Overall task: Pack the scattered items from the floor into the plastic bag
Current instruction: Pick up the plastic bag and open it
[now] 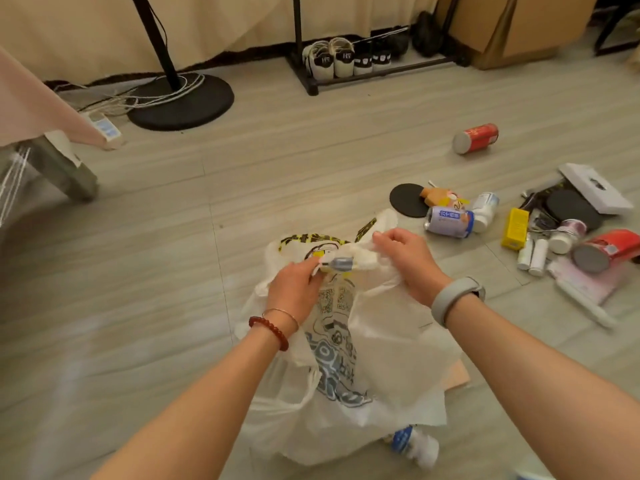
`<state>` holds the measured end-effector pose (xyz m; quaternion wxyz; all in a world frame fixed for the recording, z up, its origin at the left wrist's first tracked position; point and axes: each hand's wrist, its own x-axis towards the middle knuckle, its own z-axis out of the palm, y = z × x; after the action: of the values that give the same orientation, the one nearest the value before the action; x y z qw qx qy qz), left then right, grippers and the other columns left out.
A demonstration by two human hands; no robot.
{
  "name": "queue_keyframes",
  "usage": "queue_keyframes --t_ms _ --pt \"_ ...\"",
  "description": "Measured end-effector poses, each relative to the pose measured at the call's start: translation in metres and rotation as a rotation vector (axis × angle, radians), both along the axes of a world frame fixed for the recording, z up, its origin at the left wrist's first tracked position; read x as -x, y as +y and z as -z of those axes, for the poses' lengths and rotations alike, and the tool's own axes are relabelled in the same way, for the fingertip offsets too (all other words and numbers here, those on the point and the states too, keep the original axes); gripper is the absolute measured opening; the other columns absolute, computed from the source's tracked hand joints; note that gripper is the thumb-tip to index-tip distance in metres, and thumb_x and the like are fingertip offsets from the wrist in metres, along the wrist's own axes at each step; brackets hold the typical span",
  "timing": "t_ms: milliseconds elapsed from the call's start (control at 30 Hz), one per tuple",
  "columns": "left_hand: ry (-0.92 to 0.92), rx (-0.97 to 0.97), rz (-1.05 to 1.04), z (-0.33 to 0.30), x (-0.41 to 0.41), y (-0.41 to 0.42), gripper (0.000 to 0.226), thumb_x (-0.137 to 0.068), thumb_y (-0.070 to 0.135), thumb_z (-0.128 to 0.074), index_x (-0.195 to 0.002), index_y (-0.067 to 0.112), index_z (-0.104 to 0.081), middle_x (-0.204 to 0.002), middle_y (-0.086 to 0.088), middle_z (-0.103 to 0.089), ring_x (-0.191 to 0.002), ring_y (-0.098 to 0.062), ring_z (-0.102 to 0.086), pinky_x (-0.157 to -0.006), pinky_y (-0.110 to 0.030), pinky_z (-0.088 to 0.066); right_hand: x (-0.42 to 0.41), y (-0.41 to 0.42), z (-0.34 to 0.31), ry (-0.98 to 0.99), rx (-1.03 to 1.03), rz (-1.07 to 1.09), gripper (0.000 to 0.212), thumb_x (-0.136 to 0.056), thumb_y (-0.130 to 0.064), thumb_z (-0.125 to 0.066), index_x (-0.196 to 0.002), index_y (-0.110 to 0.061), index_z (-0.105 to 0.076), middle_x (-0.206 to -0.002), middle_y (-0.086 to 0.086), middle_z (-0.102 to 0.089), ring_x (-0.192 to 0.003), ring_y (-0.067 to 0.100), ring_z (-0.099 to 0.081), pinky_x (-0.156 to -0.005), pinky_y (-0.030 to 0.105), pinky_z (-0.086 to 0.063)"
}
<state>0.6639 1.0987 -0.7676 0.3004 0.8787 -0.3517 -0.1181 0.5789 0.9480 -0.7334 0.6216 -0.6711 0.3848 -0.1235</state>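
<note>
Bag (381, 341) opening stage: your left hand (294, 289) and right hand (405, 261) both pinch its rim, mid-frame. Next, spread it, then reach the cans (449, 221) right.

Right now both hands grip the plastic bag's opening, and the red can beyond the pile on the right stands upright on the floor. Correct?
Not quite. The head view shows the red can lying on its side, not upright. The rest holds: the left hand and right hand both grip the bag at its opening.
</note>
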Motion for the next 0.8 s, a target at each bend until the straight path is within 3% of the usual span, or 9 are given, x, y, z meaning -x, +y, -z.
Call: queue_keyframes --t_ms 133,233,300,367,467,533,600,700,800 --pt "0.113 0.07 -0.175 -0.014 -0.016 0.005 0.016 -0.095 0.02 -0.039 -0.087 0.009 -0.046 -0.077 -0.013 -0.057 -0.072 -0.028 -0.05 -0.061 -0.033 -0.035 0.011 0.009 0.004 -0.011 0.899 -0.055 0.036 -0.089 -0.036 -0.041 -0.106 -0.014 -0.063 -0.109 0.008 -0.056 -0.102 0.02 -0.051 -0.089 0.034 -0.036" --pt "0.244 0.157 -0.298 -0.027 -0.018 0.005 0.012 -0.097 0.025 -0.031 -0.096 0.014 -0.034 -0.073 -0.004 -0.051 -0.071 -0.027 -0.049 -0.061 -0.033 -0.035 0.013 0.028 0.001 0.032 1.158 -0.362 0.061 -0.083 -0.056 -0.034 -0.13 -0.02 -0.046 -0.127 0.009 -0.05 -0.123 0.017 -0.035 -0.108 0.055 -0.019" --pt "0.298 0.268 -0.285 -0.036 -0.013 0.003 0.02 -0.097 0.032 -0.031 -0.103 0.015 -0.039 -0.082 0.002 -0.051 -0.077 -0.02 -0.049 -0.065 -0.033 -0.037 0.008 0.046 0.003 0.259 1.08 -0.534 0.076 -0.081 -0.062 -0.035 -0.145 -0.026 -0.014 -0.15 0.004 -0.026 -0.141 0.021 -0.014 -0.112 0.059 -0.002" --pt "0.328 0.356 -0.272 -0.04 -0.011 0.002 0.029 -0.097 0.034 -0.032 -0.095 0.012 -0.051 -0.082 0.002 -0.054 -0.077 -0.016 -0.051 -0.066 -0.028 -0.04 0.005 0.052 0.016 0.351 0.991 -0.577 0.079 -0.088 -0.039 -0.047 -0.144 -0.032 0.008 -0.156 0.0 0.0 -0.144 0.025 0.003 -0.114 0.058 -0.002" --pt "0.362 0.402 -0.336 -0.036 -0.018 0.005 0.038 -0.096 0.033 -0.038 -0.078 0.007 -0.059 -0.068 -0.004 -0.052 -0.062 -0.016 -0.045 -0.058 -0.028 -0.038 0.011 0.039 0.026 0.223 0.832 -0.456 0.082 -0.081 0.011 -0.044 -0.144 -0.032 -0.015 -0.153 0.01 -0.008 -0.138 0.029 -0.019 -0.106 0.044 -0.035" --pt "0.336 0.376 -0.392 -0.033 -0.025 0.012 0.044 -0.094 0.036 -0.041 -0.074 0.001 -0.058 -0.057 -0.005 -0.042 -0.056 -0.018 -0.037 -0.057 -0.029 -0.032 0.015 0.021 0.027 0.126 0.755 -0.3 0.059 -0.083 0.011 -0.042 -0.134 -0.017 -0.041 -0.139 0.017 -0.035 -0.118 0.032 -0.045 -0.092 0.039 -0.045" --pt "0.283 0.358 -0.45 -0.03 -0.03 0.022 0.052 -0.093 0.039 -0.043 -0.057 0.002 -0.051 -0.05 -0.003 -0.036 -0.052 -0.02 -0.033 -0.058 -0.031 -0.03 0.019 0.005 0.021 0.122 0.704 -0.171 0.033 -0.089 0.003 -0.039 -0.116 -0.007 -0.056 -0.113 0.019 -0.058 -0.097 0.034 -0.056 -0.079 0.035 -0.043" --pt "0.18 0.29 -0.519 -0.028 -0.032 0.034 0.057 -0.093 0.038 -0.043 -0.042 0.015 -0.031 -0.045 -0.003 -0.032 -0.047 -0.019 -0.03 -0.053 -0.03 -0.027 0.02 -0.008 0.014 0.102 0.509 -0.08 0.027 -0.09 0.003 -0.038 -0.101 -0.003 -0.062 -0.092 0.009 -0.06 -0.085 0.021 -0.052 -0.064 0.022 -0.035" --pt "0.139 0.231 -0.611 -0.024 -0.031 0.041 0.058 -0.093 0.039 -0.043 -0.042 0.016 -0.029 -0.046 -0.003 -0.031 -0.048 -0.018 -0.03 -0.049 -0.029 -0.023 0.011 -0.008 0.0 -0.048 0.126 -0.046 0.021 -0.09 0.001 -0.044 -0.091 -0.007 -0.063 -0.082 0.005 -0.058 -0.073 0.014 -0.052 -0.058 0.016 -0.043"
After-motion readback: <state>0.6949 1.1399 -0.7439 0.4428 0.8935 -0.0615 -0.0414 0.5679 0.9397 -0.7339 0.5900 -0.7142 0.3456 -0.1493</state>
